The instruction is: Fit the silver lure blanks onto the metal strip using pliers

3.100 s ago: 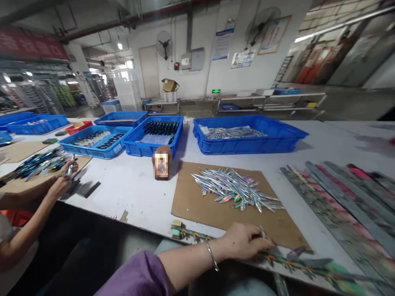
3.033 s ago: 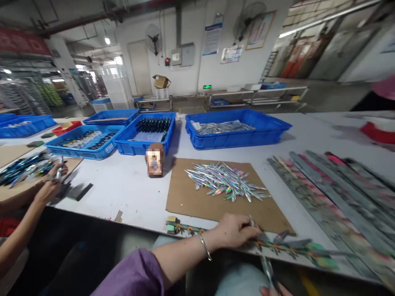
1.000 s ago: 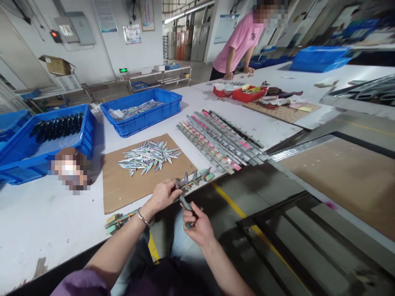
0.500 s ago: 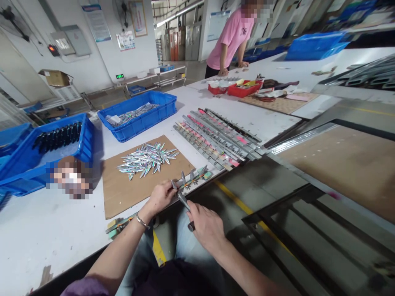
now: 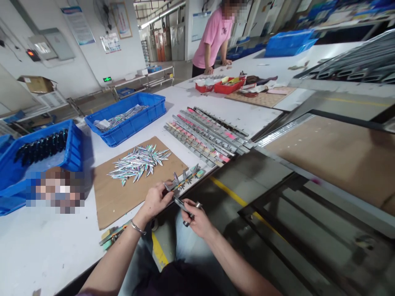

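Near, centre: right hand (image 5: 199,224), its fingers closing around a metal tool (image 5: 179,202); the tool is slanting toward the left fingertips. It is looking hard and moderately heavy, best taken by the handle end.

Near, left of it: left hand (image 5: 153,202), a bracelet (image 5: 138,227) circling the wrist. Its thumb and fingers are pinching about a small grey piece (image 5: 167,187) at the table's edge; whether they are fully gripping it, one cannot tell.

The piece: it is standing at a long narrow strip (image 5: 182,183), in line with other upright pieces (image 5: 176,178). It is seeming light, stiff and rather slippery, with thin ends that could bend or scratch; the broad middle is offering the surest hold. The strip is running along the edge of the table (image 5: 46,255), passing beneath the left forearm, with a green block (image 5: 200,173) at its right end.

Middle: cardboard sheet (image 5: 108,205), bearing a loose pile of slim silver pieces (image 5: 140,164). To its right, several clipped strips (image 5: 203,135) are lying side by side, some showing pink.

Farther left: a blue tray (image 5: 74,152) is holding dark pieces (image 5: 43,146); another blue tray (image 5: 129,128) is holding silver ones.

Far: red trays (image 5: 228,87); beyond them, a person in a pink shirt (image 5: 212,41) is leaning on the tabletop.
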Motion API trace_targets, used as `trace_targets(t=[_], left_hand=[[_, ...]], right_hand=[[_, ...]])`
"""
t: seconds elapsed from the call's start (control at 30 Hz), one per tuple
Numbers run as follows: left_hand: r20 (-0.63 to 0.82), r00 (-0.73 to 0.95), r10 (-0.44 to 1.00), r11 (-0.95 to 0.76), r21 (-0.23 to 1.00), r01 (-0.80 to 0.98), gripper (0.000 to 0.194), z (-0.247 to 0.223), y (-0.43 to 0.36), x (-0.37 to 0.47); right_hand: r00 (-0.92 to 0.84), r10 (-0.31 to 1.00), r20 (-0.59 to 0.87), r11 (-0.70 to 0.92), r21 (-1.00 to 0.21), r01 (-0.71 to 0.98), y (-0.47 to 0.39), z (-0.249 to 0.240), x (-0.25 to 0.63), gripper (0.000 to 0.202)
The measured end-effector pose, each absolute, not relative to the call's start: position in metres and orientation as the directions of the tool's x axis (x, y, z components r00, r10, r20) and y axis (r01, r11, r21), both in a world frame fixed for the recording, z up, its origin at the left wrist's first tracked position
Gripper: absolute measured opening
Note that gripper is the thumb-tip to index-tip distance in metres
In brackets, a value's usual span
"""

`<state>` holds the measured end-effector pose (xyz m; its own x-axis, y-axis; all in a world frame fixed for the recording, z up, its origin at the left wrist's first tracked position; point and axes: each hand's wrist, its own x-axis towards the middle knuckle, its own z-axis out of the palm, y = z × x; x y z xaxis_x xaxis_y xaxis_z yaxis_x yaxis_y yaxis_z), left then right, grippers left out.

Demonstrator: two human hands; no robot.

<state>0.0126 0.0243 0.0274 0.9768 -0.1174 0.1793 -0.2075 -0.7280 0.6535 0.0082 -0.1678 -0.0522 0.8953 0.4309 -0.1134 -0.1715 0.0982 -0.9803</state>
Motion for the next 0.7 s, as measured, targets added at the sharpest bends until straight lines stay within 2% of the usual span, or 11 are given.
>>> trace_targets(t=[0.13, 0.3, 0.4, 0.47, 0.57, 0.7], left_hand=[[0.136, 0.988, -0.072, -0.639, 0.755, -0.151, 0.043, 0.030, 0.027, 0.012], [0.121, 0.993, 0.012, -0.295, 0.949, -0.113, 0.053, 0.033, 0.019, 0.018], [0.076, 0.992, 0.103, -0.144, 0.988, -0.060, 0.054, 0.032, 0.004, 0.027], [0.063, 0.987, 0.149, -0.164, 0.986, -0.039, 0.047, 0.032, -0.006, 0.034], [0.090, 0.977, 0.194, -0.302, 0.953, -0.028, 0.038, 0.030, -0.012, 0.040], [0.123, 0.973, 0.197, -0.428, 0.903, -0.027, 0.038, 0.025, -0.005, 0.040]], right_hand=[[0.867, 0.463, -0.185, 0.312, -0.881, -0.355, -0.169, -0.045, 0.003, 0.054], [0.889, 0.383, -0.252, 0.491, -0.760, -0.426, -0.184, -0.039, -0.008, 0.049], [0.875, 0.374, -0.306, 0.547, -0.689, -0.475, -0.186, -0.044, -0.004, 0.054], [0.867, 0.383, -0.319, 0.538, -0.685, -0.490, -0.182, -0.048, 0.001, 0.056], [0.887, 0.372, -0.276, 0.476, -0.763, -0.437, -0.175, -0.052, 0.008, 0.055], [0.944, 0.314, -0.099, 0.267, -0.945, -0.188, -0.170, -0.055, 0.015, 0.050]])
